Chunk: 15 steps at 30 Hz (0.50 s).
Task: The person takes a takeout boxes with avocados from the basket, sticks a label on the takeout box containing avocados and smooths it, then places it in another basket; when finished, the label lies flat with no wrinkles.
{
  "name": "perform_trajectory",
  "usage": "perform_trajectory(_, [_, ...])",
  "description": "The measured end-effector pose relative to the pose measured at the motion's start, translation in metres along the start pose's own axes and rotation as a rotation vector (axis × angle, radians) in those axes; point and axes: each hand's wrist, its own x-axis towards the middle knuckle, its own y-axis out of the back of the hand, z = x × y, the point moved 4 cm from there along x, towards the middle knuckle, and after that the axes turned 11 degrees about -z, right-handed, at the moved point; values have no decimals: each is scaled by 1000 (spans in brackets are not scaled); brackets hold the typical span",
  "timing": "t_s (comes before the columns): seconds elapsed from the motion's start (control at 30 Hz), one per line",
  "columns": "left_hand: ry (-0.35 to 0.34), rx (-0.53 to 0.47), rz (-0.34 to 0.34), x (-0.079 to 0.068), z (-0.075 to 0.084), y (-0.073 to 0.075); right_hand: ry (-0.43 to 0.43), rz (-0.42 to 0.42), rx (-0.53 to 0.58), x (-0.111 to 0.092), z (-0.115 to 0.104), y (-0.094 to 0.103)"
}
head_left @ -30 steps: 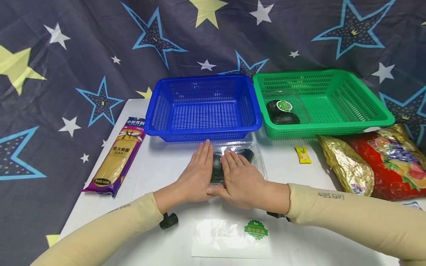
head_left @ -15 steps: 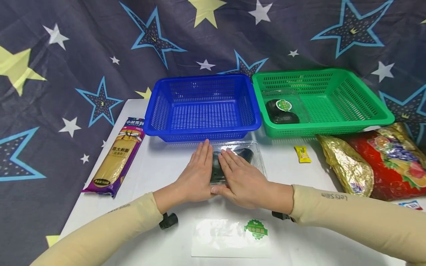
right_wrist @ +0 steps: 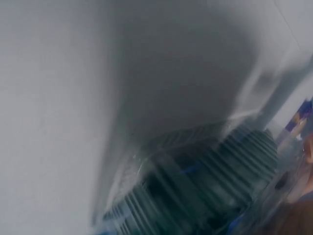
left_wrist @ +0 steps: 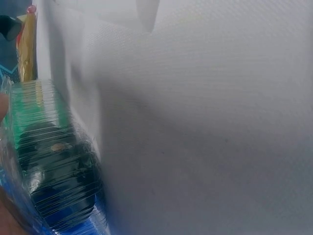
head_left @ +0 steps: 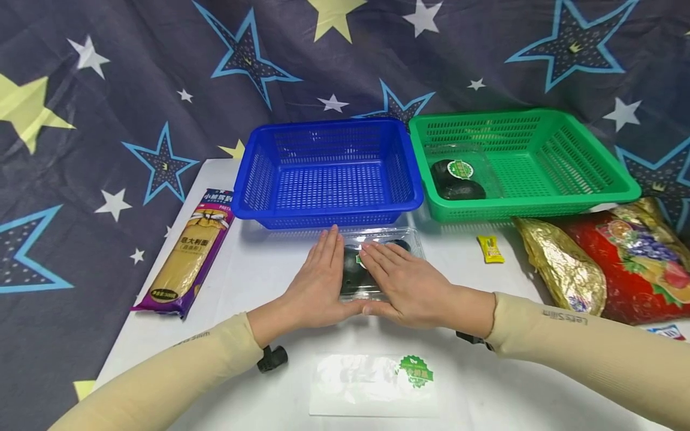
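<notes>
A clear plastic box (head_left: pixel 377 234) with dark green, avocado-like produce (head_left: pixel 351 278) inside lies on the table in front of the blue basket. My left hand (head_left: pixel 315 290) rests along its left side, fingers straight. The flat fingers of my right hand (head_left: pixel 409 287) press on the lid, partly covering a small green-and-white sticker (head_left: pixel 359 259). Both thumbs meet at the box's near edge. The left wrist view shows the ribbed box wall (left_wrist: pixel 54 161) close up; the right wrist view has the ribbed wall (right_wrist: pixel 195 191) too, blurred.
A blue basket (head_left: pixel 329 218) and a green basket (head_left: pixel 517 209), which holds a similar box (head_left: pixel 463 179), stand behind. Left is a pasta packet (head_left: pixel 188 251). Right are a yellow sweet (head_left: pixel 490 249) and red-gold bags (head_left: pixel 631 263). In front lies a sticker sheet (head_left: pixel 366 389).
My right hand has slid to the right across the lid, after a small shift left, uncovering part of the sticker. My left hand has stayed almost still.
</notes>
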Motion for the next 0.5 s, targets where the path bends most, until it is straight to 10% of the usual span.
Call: perform_trajectory(0.5, [6, 1, 12, -1, 1, 1, -43, -7, -104, -25, 22, 5])
